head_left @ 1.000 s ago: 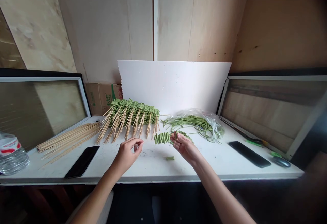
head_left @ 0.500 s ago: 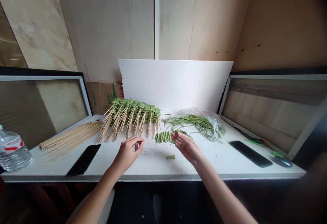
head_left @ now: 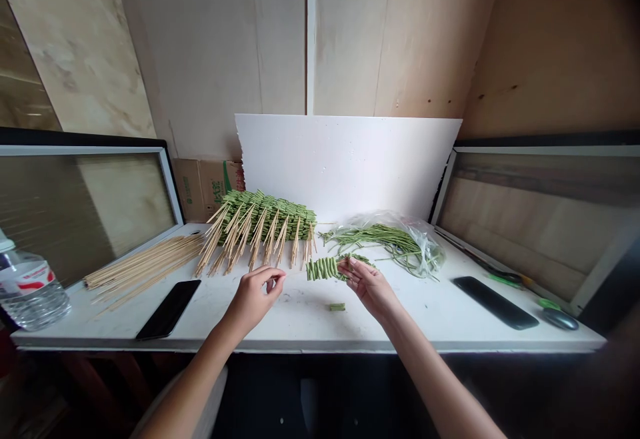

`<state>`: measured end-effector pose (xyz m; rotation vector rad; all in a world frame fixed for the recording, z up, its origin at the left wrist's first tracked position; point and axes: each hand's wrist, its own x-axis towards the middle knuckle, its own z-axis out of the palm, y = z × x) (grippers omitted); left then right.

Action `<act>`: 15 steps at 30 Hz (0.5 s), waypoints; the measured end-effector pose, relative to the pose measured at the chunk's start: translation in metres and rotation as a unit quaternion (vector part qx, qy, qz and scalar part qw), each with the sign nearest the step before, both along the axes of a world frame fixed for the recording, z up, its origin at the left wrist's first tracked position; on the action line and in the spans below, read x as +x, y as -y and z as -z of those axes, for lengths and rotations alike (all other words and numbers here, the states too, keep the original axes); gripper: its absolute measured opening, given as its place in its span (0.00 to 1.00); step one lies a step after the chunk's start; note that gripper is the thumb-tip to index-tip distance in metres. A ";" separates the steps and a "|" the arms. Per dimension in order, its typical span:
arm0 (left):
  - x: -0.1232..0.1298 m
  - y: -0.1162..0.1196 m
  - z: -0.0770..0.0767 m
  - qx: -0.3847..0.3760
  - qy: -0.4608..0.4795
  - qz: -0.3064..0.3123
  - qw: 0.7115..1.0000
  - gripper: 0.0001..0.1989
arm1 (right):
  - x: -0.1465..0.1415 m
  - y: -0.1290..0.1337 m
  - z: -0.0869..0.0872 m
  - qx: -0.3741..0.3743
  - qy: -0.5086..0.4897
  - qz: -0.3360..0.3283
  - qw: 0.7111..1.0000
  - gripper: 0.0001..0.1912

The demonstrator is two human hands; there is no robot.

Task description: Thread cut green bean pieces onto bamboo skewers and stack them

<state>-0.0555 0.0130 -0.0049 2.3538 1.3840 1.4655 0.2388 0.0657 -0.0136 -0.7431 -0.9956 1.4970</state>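
Note:
My left hand (head_left: 261, 295) is pinched closed on the bare end of a thin bamboo skewer, most of which is hidden in the fingers. To its right, a row of cut green bean pieces (head_left: 321, 269) is threaded side by side on that skewer. At the row's right end, my right hand (head_left: 369, 287) is closed on a bean piece, fingertips against the row. More cut pieces (head_left: 367, 262) lie partly hidden behind that hand. Below, a few short bean pieces (head_left: 337, 307) rest together on the white table (head_left: 300, 329).
Behind my left hand stands a stack of bean skewers (head_left: 265, 215), sticks facing me. Loose bamboo skewers (head_left: 145, 262) and a phone (head_left: 169, 309) lie left, near a water bottle (head_left: 33, 285). Long beans in a plastic bag (head_left: 385, 239), a black slab (head_left: 495, 301) and a mouse (head_left: 560, 319) are right.
The whole view has shifted slightly. My right fingers have come in closer against the right end of the bean row; my left hand keeps its pinch on the skewer.

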 end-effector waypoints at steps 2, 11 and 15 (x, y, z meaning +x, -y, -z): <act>0.000 0.000 0.000 0.000 0.000 0.002 1.000 0.08 | -0.003 0.001 -0.001 0.005 0.013 0.015 1.000 0.16; 0.003 0.001 0.002 0.002 0.001 0.013 1.000 0.08 | -0.011 0.002 0.003 0.020 0.065 0.072 0.995 0.18; 0.004 0.001 0.002 0.003 0.003 0.016 1.000 0.08 | -0.014 0.004 0.005 0.030 0.065 0.087 0.994 0.18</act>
